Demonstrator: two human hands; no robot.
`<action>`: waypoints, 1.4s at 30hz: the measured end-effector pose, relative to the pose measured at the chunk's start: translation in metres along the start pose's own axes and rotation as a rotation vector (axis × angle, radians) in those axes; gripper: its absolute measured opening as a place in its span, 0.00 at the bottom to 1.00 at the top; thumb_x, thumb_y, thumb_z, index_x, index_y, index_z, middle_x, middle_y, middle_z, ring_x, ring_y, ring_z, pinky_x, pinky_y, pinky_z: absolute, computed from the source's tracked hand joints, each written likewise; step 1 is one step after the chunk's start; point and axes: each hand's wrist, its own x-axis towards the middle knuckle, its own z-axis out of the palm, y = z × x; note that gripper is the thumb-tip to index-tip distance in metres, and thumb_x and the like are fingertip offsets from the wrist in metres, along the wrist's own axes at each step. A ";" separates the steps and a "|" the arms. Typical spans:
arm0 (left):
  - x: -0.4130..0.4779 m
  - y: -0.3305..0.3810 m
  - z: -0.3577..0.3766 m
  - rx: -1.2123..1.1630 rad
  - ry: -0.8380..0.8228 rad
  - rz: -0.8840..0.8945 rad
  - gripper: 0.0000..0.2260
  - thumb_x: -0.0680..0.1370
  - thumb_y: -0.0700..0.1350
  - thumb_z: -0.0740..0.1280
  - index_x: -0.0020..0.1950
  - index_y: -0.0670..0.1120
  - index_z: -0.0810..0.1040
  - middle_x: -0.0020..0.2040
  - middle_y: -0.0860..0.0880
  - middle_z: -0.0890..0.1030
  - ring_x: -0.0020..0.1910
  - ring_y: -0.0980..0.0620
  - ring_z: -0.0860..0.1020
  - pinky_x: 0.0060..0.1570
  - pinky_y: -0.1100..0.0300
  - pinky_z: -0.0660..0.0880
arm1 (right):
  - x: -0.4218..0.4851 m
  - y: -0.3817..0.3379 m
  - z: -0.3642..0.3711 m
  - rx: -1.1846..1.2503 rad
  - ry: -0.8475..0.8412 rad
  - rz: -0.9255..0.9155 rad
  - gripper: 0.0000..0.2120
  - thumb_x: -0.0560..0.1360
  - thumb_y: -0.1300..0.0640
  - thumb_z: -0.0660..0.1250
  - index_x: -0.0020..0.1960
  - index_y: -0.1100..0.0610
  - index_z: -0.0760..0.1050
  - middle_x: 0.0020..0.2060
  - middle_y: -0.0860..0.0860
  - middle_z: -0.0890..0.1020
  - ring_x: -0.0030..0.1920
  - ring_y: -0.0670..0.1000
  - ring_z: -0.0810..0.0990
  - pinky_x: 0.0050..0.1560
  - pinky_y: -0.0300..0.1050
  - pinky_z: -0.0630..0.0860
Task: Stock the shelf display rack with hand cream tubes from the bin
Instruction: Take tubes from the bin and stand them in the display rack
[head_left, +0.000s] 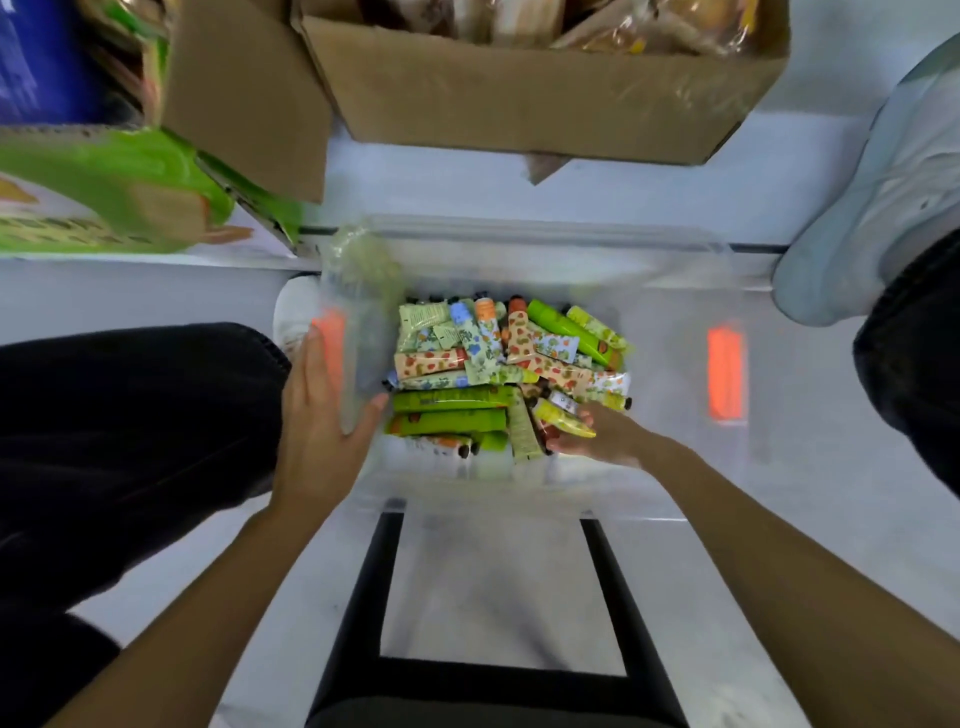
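A clear plastic bin (670, 291) with orange side latches sits on the floor below me, holding a heap of several hand cream tubes (498, 374) in green, floral and strawberry prints. My left hand (324, 431) grips the bin's left wall, thumb inside and fingers outside by the orange latch. My right hand (602, 434) reaches into the bin at its near right and closes on a yellow tube (563, 418) lying in the heap. The display rack is not in view.
A brown cardboard box (519, 98) of packaged goods stands beyond the bin. A green carton (104, 192) lies at far left. My dark trouser leg (135, 441) is on the left, a light shoe (872, 208) on the right. A black frame (498, 670) lies near me.
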 end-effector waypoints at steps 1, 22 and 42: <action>-0.001 0.000 0.002 -0.024 0.017 -0.004 0.37 0.76 0.55 0.64 0.78 0.44 0.49 0.77 0.42 0.56 0.75 0.45 0.57 0.72 0.50 0.57 | 0.002 0.000 0.003 0.008 0.009 0.003 0.42 0.70 0.40 0.70 0.75 0.57 0.57 0.73 0.53 0.64 0.71 0.55 0.64 0.62 0.44 0.64; -0.001 -0.015 0.010 -0.154 0.090 -0.026 0.33 0.76 0.58 0.61 0.77 0.55 0.50 0.75 0.45 0.60 0.73 0.46 0.60 0.63 0.38 0.68 | 0.038 -0.043 0.026 -0.081 -0.125 0.017 0.48 0.61 0.28 0.68 0.70 0.58 0.67 0.62 0.53 0.76 0.62 0.56 0.73 0.62 0.50 0.71; -0.001 -0.013 0.011 -0.208 0.115 -0.055 0.32 0.76 0.57 0.60 0.77 0.53 0.52 0.75 0.48 0.60 0.74 0.49 0.60 0.66 0.41 0.66 | 0.013 -0.050 -0.033 0.063 -0.417 0.169 0.37 0.65 0.60 0.76 0.70 0.53 0.65 0.68 0.50 0.70 0.71 0.55 0.65 0.72 0.51 0.61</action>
